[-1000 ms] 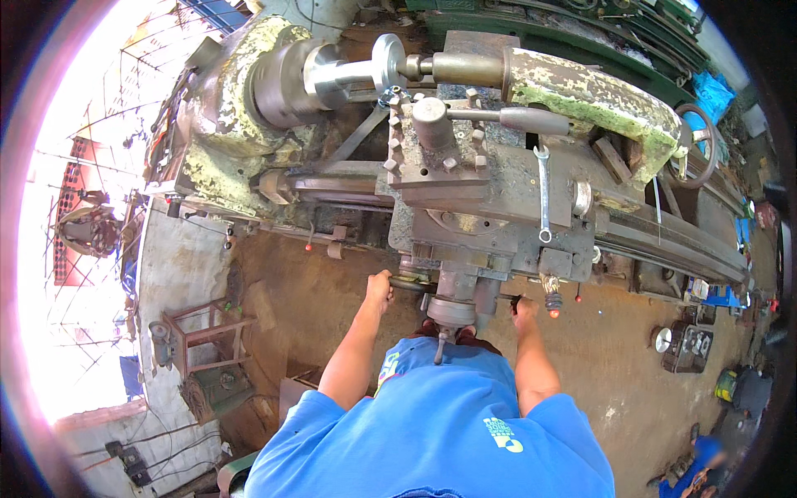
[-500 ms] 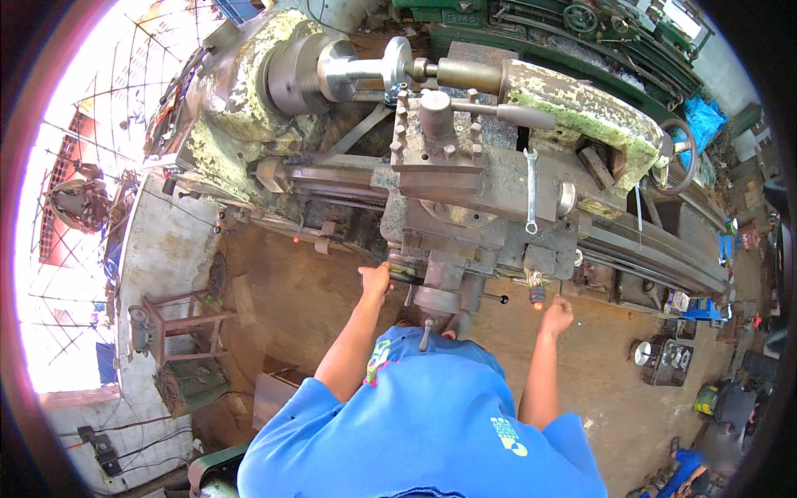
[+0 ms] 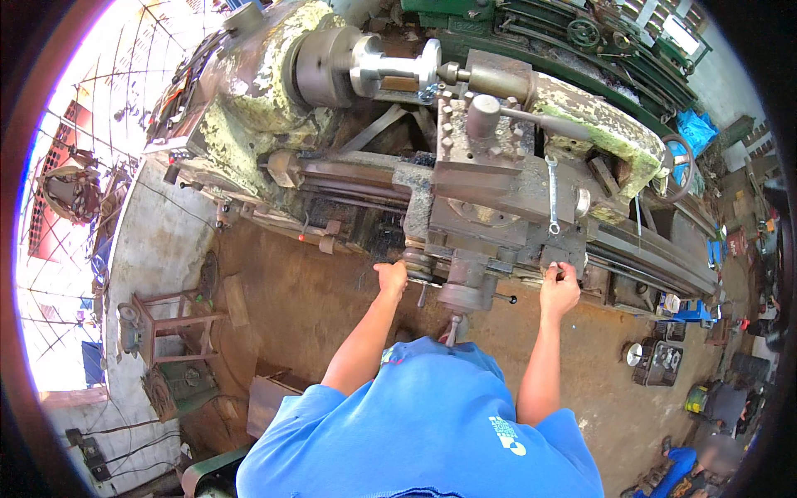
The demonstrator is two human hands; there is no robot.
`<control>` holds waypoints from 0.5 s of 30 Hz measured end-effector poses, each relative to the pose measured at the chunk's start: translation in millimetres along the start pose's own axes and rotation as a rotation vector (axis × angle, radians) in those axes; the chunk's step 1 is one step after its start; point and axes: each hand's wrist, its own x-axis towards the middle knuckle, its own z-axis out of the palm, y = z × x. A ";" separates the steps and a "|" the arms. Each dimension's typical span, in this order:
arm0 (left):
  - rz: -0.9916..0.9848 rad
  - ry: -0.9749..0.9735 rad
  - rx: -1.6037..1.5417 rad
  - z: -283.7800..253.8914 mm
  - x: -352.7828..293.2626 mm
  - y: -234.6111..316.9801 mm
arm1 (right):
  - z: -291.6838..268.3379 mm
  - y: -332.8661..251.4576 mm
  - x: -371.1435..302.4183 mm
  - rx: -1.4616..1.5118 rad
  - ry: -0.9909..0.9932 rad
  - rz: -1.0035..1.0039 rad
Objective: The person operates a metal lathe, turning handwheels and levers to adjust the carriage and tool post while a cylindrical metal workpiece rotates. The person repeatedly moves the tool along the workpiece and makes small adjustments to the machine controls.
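Left grip (image 3: 393, 279) touches the handwheel (image 3: 420, 269) (probably stiff metal; hold its rim), right grip (image 3: 560, 288) beside the carriage (image 3: 516, 236). I can't tell either's closure.

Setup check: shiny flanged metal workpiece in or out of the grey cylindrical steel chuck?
In: workpiece runs from chuck to grey steel tailstock centre.

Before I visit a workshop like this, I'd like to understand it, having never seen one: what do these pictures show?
A head-worn camera looks down on a metal lathe, which spins metal for shaping. A shiny workpiece sits between the round chuck, left, and the tailstock, right. A wrench lies on the sliding carriage. The left hand is at the rim of a handwheel; the right hand is at a small block on the carriage's front, hiding whatever it may hold.
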 end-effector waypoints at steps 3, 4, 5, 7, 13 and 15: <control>0.007 0.003 0.000 -0.1 1.0 -0.3 | -0.7 0.9 3.3 -0.017 -0.042 0.009; 0.005 0.003 0.010 0.4 1.5 -0.8 | -0.6 1.5 5.8 -0.062 -0.083 0.036; 0.004 0.002 0.019 1.1 2.3 -1.3 | -0.6 2.3 8.8 -0.075 -0.092 0.021; 0.007 0.034 0.039 2.5 3.8 -3.3 | 1.2 2.8 14.6 -0.114 -0.124 0.014; 0.005 0.025 0.036 2.6 8.7 -4.4 | 4.4 7.3 19.1 0.004 -0.142 0.055; -0.018 0.001 0.011 0.3 6.4 -2.9 | 4.6 8.2 17.6 -0.041 -0.117 0.044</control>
